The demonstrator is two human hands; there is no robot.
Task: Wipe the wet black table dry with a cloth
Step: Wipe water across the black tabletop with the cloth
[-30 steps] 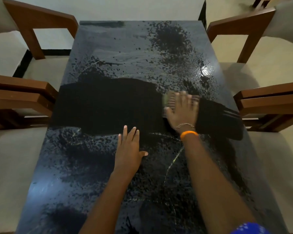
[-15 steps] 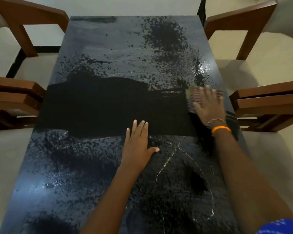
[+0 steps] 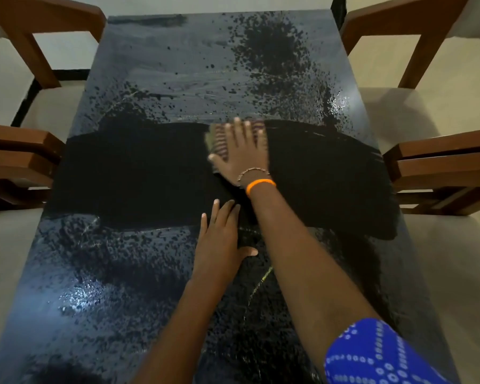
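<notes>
the right hand (image 3: pixel 243 151) presses flat, fingers spread, on a striped cloth (image 3: pixel 219 139) near the middle of the black table (image 3: pixel 155 65). a dark band runs across the table to both sides of the cloth, with speckled wet patches beyond and nearer. the left hand (image 3: pixel 219 242) rests flat on the table, closer to the person. wooden chairs (image 3: pixel 34 34) stand on both sides.

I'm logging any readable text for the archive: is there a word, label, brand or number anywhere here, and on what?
None can be read.
black table: only water spots and wipe streaks.
cloth: stripes, blurred, no lettering seen.
blue sleeve: a white dotted pattern, no letters.
orange wristband: plain.
wooden chairs: no labels visible.
</notes>
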